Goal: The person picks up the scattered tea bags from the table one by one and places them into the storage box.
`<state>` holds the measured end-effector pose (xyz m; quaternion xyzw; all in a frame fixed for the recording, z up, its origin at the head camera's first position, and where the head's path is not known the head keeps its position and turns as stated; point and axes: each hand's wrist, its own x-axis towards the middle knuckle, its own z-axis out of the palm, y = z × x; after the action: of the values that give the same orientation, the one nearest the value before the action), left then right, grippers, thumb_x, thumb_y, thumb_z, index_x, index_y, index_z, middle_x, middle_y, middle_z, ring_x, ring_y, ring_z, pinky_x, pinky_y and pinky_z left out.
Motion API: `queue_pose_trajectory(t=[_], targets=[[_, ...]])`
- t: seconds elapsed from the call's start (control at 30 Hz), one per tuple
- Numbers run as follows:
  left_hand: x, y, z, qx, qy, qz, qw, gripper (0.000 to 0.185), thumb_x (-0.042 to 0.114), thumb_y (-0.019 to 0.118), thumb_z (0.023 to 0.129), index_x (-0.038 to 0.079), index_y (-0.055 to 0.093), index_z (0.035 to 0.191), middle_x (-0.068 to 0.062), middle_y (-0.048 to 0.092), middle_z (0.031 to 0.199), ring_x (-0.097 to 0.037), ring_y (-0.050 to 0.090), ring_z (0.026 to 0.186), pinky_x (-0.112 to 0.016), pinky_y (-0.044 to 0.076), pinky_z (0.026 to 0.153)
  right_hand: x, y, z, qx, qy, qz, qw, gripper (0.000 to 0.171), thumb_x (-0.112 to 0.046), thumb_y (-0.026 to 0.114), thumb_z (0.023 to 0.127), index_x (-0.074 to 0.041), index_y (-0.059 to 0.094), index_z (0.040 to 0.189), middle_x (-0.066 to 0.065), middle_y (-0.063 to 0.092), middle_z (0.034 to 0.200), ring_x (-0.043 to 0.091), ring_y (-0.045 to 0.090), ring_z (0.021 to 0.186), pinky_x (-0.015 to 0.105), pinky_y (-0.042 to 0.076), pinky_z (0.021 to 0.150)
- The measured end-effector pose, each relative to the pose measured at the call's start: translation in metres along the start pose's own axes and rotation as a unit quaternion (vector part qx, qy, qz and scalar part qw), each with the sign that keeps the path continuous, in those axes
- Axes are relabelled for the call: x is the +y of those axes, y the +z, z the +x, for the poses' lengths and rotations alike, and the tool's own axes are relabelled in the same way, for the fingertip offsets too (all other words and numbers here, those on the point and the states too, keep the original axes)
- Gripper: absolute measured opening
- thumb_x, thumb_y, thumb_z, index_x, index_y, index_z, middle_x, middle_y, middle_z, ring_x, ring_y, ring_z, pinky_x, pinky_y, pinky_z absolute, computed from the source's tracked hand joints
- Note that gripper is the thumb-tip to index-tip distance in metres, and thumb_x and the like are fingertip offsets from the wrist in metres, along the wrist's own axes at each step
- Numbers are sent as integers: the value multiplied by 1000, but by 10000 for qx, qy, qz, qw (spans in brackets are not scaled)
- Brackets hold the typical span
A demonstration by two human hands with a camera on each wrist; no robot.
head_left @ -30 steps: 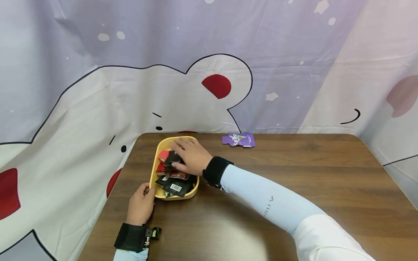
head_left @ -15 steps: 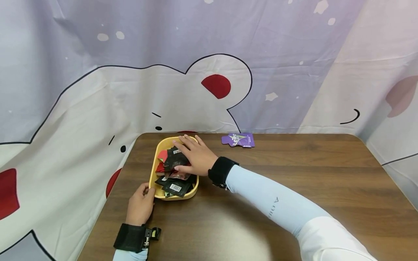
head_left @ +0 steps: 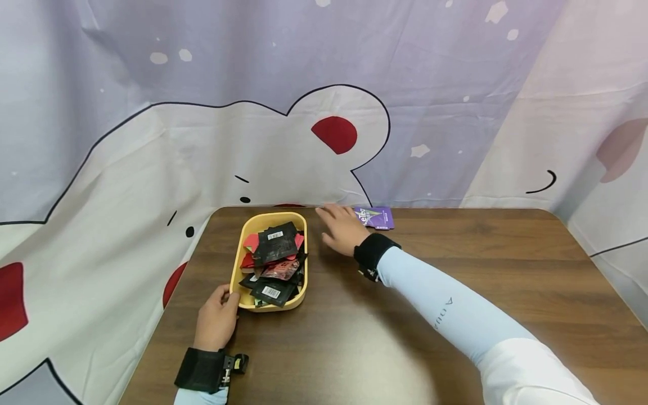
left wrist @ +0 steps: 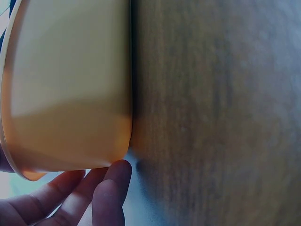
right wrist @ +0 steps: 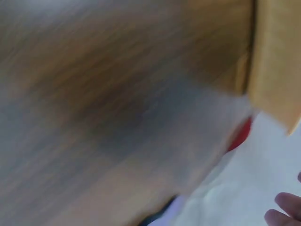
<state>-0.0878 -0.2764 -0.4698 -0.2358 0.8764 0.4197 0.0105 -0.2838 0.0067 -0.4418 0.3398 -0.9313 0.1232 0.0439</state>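
A yellow plastic basket (head_left: 236, 264) stands on the wooden table, filled with several small flat sachets. A black sachet (head_left: 275, 244) with a white label tops the pile; another black sachet (head_left: 273, 291) lies near the front, with red packets between. My left hand (head_left: 216, 322) pinches the basket's near left corner, fingers (left wrist: 110, 188) against the outer wall and thumb at the rim. My right hand (head_left: 344, 229) is right of the basket with fingers spread, holding nothing. It partly covers a purple packet (head_left: 381, 219) lettered "Tea" at the table's back edge.
The brown wooden table (head_left: 455, 281) extends far to the right. Directly behind its back edge hangs a printed cloth (head_left: 430, 112) with white cartoon shapes. Each wrist wears a black strap, the right one (head_left: 376, 256) over a pale blue sleeve.
My right hand has left the sachets, moving right out of the basket toward the purple packet. The black sachet on top shows fully now. My left hand stays at the basket's corner.
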Motion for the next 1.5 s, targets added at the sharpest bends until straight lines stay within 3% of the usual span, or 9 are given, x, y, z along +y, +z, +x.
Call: queue_pose_trajectory(t=[0.17,0.33,0.5,0.73,1.13,1.5], targets=[[-1,-1,-1,39,0,31,10000,46,31,40,104,5,52,140,-20,64,124,-25,63,93,-28,53,72,35,6,-3,-359,617,-71,9974,72,-19,65,90,-5,37,155,22,40,156,37,35,148,57,24,123],[-2,-1,0,55,33,20,10000,46,31,40,104,5,52,140,-20,64,124,-25,63,94,-30,55,73,56,5,-6,-789,1279,-60,9886,70,-17,63,90,-4,38,154,24,38,158,39,34,148,57,25,122],[-1,1,0,56,41,18,10000,46,31,40,104,6,52,141,-20,64,126,-25,64,95,-30,55,73,75,8,-8,-1190,1627,-183,9793,72,-18,63,91,-6,34,156,23,35,160,41,32,149,58,25,122],[0,2,0,90,34,-10,10000,46,30,41,103,6,53,140,-20,65,125,-25,65,96,-31,56,74,92,15,-6,-1164,1517,-468,9804,63,-18,62,92,-8,44,152,22,45,151,43,45,140,61,35,114],[1,2,0,70,-8,-14,10000,46,30,41,104,6,53,140,-20,64,127,-26,65,98,-33,57,76,93,14,-10,-1001,1355,-607,9838,54,-19,67,91,-8,54,143,20,55,137,44,55,125,62,47,102],[2,1,1,63,5,-26,10000,46,30,41,104,5,52,140,-20,64,124,-24,64,93,-28,53,71,92,14,-7,-888,1268,-656,9858,44,-13,62,95,-9,60,138,18,60,135,38,65,116,52,54,96]])
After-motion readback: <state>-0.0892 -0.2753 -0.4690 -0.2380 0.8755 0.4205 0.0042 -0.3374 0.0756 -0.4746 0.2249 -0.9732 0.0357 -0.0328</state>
